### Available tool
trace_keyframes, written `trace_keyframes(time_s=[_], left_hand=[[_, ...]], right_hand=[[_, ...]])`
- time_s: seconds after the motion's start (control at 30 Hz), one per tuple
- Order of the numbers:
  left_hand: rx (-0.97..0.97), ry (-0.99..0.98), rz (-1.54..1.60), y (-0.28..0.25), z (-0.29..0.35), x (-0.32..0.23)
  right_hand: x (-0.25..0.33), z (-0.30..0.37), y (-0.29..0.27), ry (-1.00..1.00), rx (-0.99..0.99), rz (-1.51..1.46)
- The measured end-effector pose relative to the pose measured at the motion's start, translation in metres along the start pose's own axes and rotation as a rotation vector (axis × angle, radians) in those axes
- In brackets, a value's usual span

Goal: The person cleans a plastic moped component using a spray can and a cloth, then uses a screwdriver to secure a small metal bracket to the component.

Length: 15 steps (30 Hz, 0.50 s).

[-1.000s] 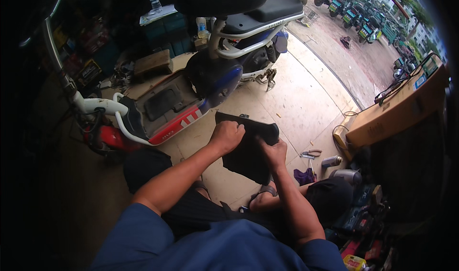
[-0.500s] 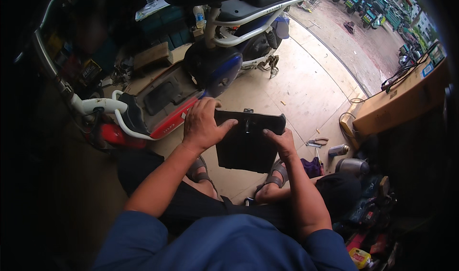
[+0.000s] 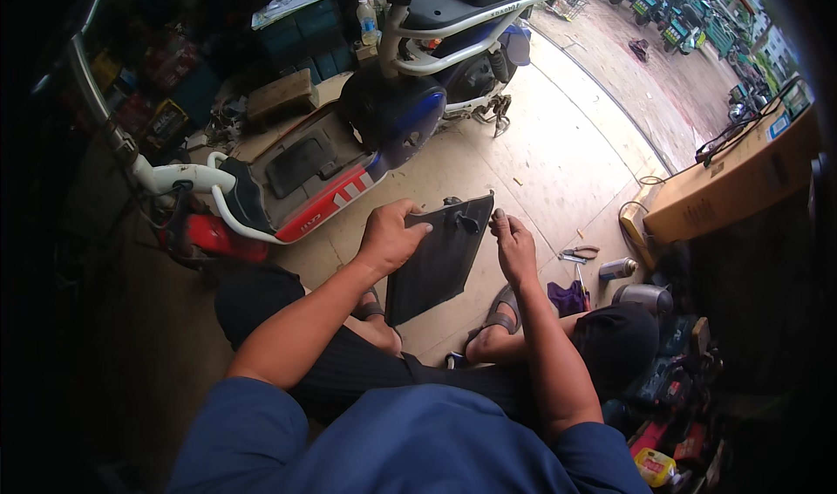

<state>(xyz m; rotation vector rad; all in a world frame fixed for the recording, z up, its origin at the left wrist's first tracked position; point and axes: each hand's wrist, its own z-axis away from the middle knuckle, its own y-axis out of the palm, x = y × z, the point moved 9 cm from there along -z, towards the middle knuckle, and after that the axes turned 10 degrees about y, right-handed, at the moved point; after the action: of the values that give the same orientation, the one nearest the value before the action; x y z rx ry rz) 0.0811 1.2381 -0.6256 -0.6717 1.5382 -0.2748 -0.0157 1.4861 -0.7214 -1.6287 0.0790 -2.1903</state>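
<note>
A flat black plastic panel point(image 3: 440, 263) hangs tilted in front of me, turned partly edge-on, with a small dark latch-like fitting near its top edge. My left hand point(image 3: 392, 239) grips its upper left side, thumb on the face. Close by the panel's upper right corner is my right hand point(image 3: 513, 248), its fingers curled and pressed together. I cannot tell whether that hand touches the edge or pinches something small. Both hands are above the floor between my sandalled feet.
An electric scooter point(image 3: 323, 171) with a red and white footboard stands ahead on the left. On the floor to the right lie pliers point(image 3: 580, 253), a spray can point(image 3: 617, 269) and a purple cloth point(image 3: 568, 297). Beyond them is a large cardboard box point(image 3: 724, 193). Tools crowd the lower right.
The panel has turned from facing me to a slanted, partly edge-on position. My right hand has let go of its right side and its fingers have curled together.
</note>
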Motion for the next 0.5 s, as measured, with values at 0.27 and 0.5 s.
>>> trace_keyframes(time_s=[0.27,0.5], left_hand=[[-0.019,0.011,-0.052,0.048,0.026,0.043],[-0.025,-0.002,-0.028,0.046,0.030,0.051]], right_hand=[[0.003,0.037,0.044,-0.043,0.088,0.297],[0.014,0.045,0.046,-0.224,-0.016,0.561]])
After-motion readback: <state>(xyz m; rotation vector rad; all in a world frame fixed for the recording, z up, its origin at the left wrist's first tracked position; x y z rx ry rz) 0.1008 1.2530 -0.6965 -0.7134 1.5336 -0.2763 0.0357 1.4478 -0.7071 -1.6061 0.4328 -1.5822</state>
